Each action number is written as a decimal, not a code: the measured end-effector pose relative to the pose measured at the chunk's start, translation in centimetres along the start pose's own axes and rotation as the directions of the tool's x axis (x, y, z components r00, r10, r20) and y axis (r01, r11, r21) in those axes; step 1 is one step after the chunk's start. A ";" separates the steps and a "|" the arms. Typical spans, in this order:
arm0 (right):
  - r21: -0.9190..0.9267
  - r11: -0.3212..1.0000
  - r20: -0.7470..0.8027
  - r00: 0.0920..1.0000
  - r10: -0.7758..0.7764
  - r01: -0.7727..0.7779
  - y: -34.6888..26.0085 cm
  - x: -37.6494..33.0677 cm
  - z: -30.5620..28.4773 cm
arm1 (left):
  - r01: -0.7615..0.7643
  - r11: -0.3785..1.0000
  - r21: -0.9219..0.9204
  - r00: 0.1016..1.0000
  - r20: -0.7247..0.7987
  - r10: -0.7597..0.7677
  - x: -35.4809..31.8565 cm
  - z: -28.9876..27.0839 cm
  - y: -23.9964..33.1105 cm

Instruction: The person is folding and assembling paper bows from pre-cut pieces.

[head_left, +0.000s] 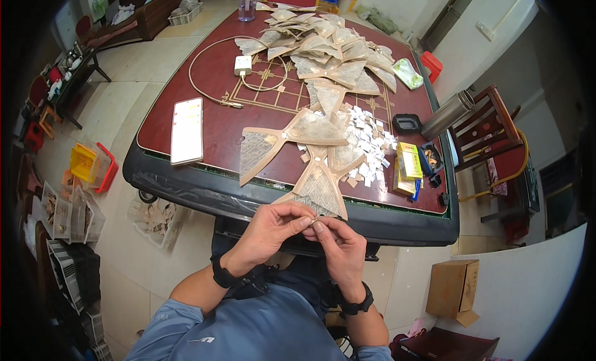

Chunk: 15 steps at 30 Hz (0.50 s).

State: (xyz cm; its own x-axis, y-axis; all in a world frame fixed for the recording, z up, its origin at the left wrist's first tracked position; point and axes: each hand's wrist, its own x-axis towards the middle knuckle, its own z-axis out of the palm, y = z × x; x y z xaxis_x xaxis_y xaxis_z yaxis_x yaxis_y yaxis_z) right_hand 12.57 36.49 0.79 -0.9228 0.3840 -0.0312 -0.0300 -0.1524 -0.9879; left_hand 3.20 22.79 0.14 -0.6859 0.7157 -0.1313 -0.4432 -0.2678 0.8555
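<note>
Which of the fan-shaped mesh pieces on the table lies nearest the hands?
The fan-shaped piece at the table's near edge, its wide end right above the left hand and right hand. The other pieces lie farther up the table.

Both hands meet just below the counter (186,174) edge, left hand (270,227) and right hand (338,246) pinching a tiny pale piece (312,221) between their fingertips. Right above them sits a tan fan-shaped piece (320,190), with scattered white paper bits (366,140) further up-right. A phone (187,131) lies up-left.
</note>
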 end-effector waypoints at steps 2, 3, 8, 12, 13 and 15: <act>-0.004 1.000 -0.002 1.000 0.001 -0.001 -0.1 -0.1 0.2 | -0.013 1.000 0.002 1.000 0.010 0.013 -0.1 0.0 0.0; -0.003 1.000 -0.001 1.000 0.001 -0.001 -0.1 0.0 0.2 | -0.038 0.998 0.046 0.999 0.006 0.038 -0.1 0.0 0.0; -0.029 1.000 0.008 1.000 -0.008 0.008 -0.4 0.0 0.2 | -0.094 0.987 0.128 0.996 0.011 0.094 0.0 0.1 0.0; 0.049 0.998 0.008 1.000 0.028 -0.028 -0.5 -0.1 0.2 | -0.123 0.983 0.133 0.992 0.029 0.120 0.0 0.0 -0.1; 0.069 0.997 0.010 0.999 0.033 -0.034 -0.4 -0.1 0.1 | -0.127 0.982 0.139 0.992 0.032 0.124 0.0 0.0 -0.1; 0.089 0.995 0.012 0.999 0.037 -0.038 -0.3 -0.1 0.1 | -0.137 0.980 0.143 0.991 0.024 0.135 -0.1 0.2 -0.1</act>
State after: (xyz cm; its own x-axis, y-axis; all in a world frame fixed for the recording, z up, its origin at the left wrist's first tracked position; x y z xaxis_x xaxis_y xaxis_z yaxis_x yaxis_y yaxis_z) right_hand 12.66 36.37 1.10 -0.9278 0.3672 -0.0663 -0.0289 -0.2477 -0.9684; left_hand 3.41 22.92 0.19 -0.7253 0.6884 -0.0023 -0.2577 -0.2685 0.9282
